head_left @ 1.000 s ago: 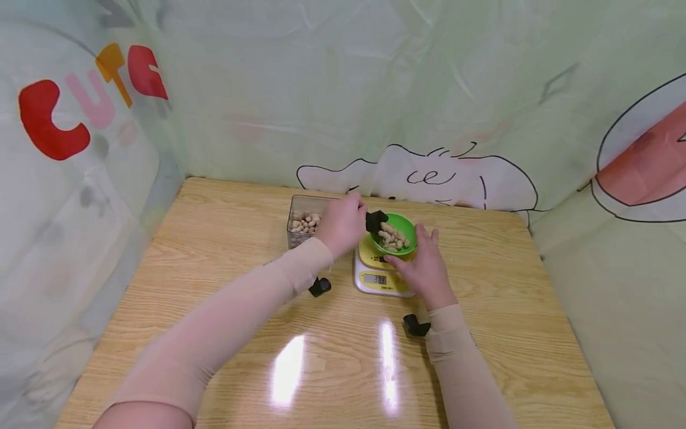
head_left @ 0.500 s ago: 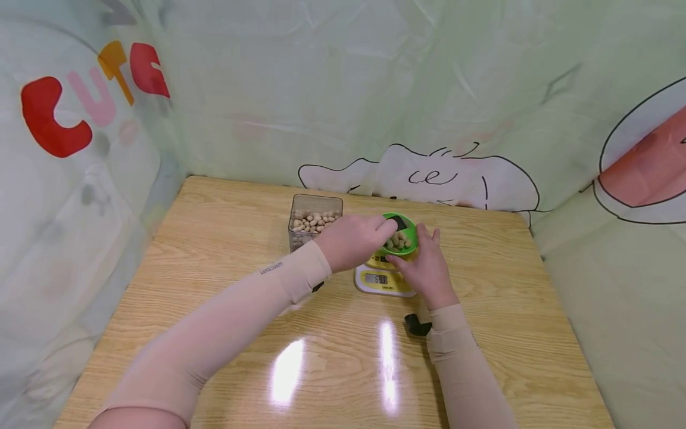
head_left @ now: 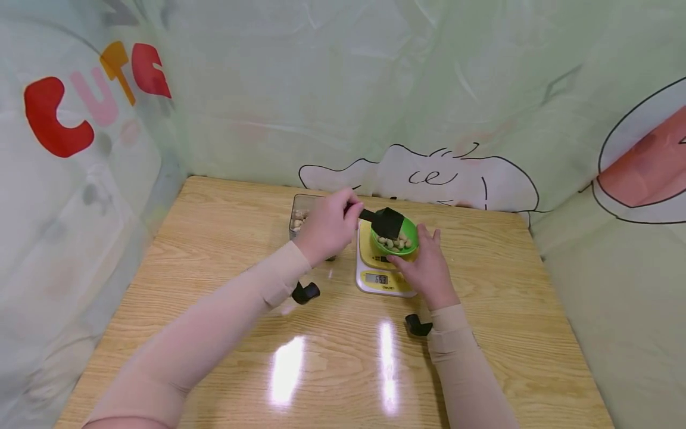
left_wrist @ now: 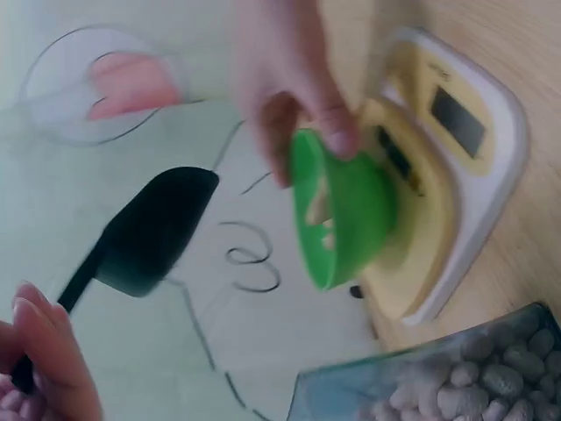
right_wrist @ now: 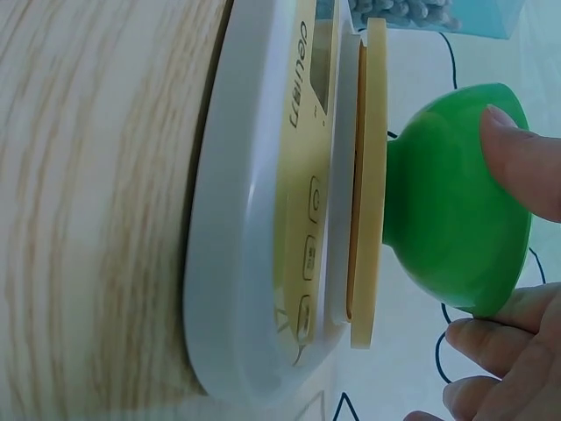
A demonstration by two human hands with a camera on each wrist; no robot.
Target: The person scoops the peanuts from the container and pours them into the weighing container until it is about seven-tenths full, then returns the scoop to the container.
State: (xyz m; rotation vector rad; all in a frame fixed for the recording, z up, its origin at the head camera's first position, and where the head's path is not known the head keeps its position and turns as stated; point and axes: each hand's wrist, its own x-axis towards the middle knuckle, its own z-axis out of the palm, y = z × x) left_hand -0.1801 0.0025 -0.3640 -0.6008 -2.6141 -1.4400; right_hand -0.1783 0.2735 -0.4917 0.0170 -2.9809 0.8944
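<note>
My left hand (head_left: 327, 226) grips the handle of a black scoop (head_left: 388, 223), its head raised over the left rim of a green bowl (head_left: 411, 229). In the left wrist view, the scoop (left_wrist: 153, 230) is tilted beside the bowl, its inside hidden. Unshelled peanuts (head_left: 395, 243) lie in the bowl. The bowl stands on the yellow platform of a white kitchen scale (head_left: 384, 291), whose display appears to read 65.3. My right hand (head_left: 429, 274) holds the bowl by its side, the thumb (right_wrist: 517, 162) on one side of the wall and fingers (right_wrist: 504, 342) at the other.
A clear plastic container (left_wrist: 337, 386) of peanuts (left_wrist: 465, 386) stands left of the scale, partly behind my left hand. Black wrist mounts (head_left: 417, 326) show beside the sleeves. A printed curtain (head_left: 343, 107) hangs behind the wooden table (head_left: 214, 220).
The scoop went down into the bowl, then rose and tipped over its left side as my left hand drew back left. The scale reading climbed. My right hand stayed on the bowl.
</note>
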